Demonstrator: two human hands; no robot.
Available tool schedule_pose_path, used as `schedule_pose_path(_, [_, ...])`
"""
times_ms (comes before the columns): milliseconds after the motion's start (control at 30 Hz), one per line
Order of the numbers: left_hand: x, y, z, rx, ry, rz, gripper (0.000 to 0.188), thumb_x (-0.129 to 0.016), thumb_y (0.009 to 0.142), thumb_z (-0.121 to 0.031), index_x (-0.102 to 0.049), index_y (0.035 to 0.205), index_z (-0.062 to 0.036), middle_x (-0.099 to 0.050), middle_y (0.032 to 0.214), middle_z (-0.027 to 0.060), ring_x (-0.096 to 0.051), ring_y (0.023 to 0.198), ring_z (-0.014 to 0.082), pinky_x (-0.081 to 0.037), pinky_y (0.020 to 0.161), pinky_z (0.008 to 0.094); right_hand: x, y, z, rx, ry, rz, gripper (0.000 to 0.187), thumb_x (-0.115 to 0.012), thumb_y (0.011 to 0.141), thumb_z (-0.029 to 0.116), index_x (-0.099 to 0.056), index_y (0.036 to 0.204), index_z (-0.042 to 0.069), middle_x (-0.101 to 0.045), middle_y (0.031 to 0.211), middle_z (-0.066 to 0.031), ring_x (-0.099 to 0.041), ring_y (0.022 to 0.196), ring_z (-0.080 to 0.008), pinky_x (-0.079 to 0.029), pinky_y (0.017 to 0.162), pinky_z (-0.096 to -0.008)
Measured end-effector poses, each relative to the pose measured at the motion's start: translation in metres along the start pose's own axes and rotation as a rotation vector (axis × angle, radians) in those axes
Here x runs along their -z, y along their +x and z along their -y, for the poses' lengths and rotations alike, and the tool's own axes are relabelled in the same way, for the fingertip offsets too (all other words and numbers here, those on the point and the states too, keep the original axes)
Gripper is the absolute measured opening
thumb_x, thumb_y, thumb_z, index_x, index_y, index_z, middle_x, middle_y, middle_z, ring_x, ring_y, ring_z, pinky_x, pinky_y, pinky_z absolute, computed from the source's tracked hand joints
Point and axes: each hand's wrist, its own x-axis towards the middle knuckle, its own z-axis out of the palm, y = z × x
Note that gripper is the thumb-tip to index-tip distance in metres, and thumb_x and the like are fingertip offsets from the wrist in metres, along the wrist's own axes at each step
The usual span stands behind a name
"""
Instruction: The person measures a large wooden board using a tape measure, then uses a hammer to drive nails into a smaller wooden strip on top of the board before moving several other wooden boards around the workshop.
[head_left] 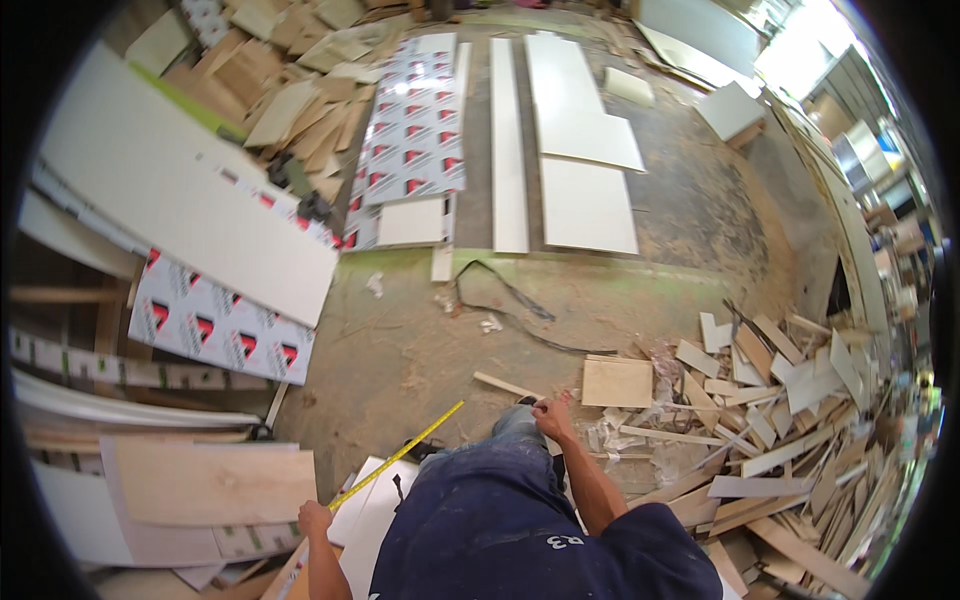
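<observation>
My left hand (315,517) is closed at the lower end of a yellow tape measure (400,451). Its blade runs straight out, up and to the right, past my legs. White boards (372,505) lie beneath and beside the blade, next to my left leg. In front of my right leg, my right hand (551,416) has its fingers drawn together. A narrow wooden strip (508,386) reaches toward those fingers; whether they grip it or it lies on the floor behind them, I cannot tell.
Wood offcuts (770,420) pile up on the right, beside a small square board (617,383). Ahead lie white panels (588,205) and a patterned film-covered panel (415,130). Large boards (190,180) lean at the left. A black strap (510,290) curls across the dusty floor.
</observation>
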Motion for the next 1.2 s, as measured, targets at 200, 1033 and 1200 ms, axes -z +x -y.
schedule_pose_path(200, [0.014,0.033,-0.176,-0.227,-0.01,0.013,0.027,-0.061,0.078,-0.024,-0.069,0.091,-0.0009,-0.066,0.1,0.0228,-0.064,0.099,0.0359,-0.052,0.083,0.0441,0.143,-0.026,0.028,0.05,1.035,0.067,0.048,-0.062,0.084,0.009,-0.048,0.128,-0.001,-0.062,0.098,-0.0109,-0.061,0.086,-0.017,-0.048,0.076,-0.0279])
schedule_pose_path(1033, [0.003,-0.073,-0.873,-1.194,0.061,0.552,0.025,-0.067,0.076,-0.024,-0.07,0.076,0.0007,-0.064,0.067,0.0114,-0.061,0.062,0.0192,-0.048,0.057,0.0358,0.645,0.03,0.149,1.726,1.114,-0.486,0.016,-0.06,0.09,0.013,-0.066,0.102,0.004,-0.056,0.067,-0.0015,-0.047,0.048,-0.0128,-0.032,0.048,-0.0281])
schedule_pose_path(1200, [0.051,-0.132,-1.04,-1.008,-0.008,0.494,0.024,-0.066,0.073,-0.025,-0.071,0.073,-0.0008,-0.066,0.066,0.0105,-0.062,0.06,0.0188,-0.049,0.056,0.0345,0.73,0.094,0.12,1.709,1.122,-0.569,0.016,-0.055,0.093,0.013,-0.065,0.1,0.004,-0.056,0.067,-0.0016,-0.047,0.047,-0.0132,-0.032,0.048,-0.0281])
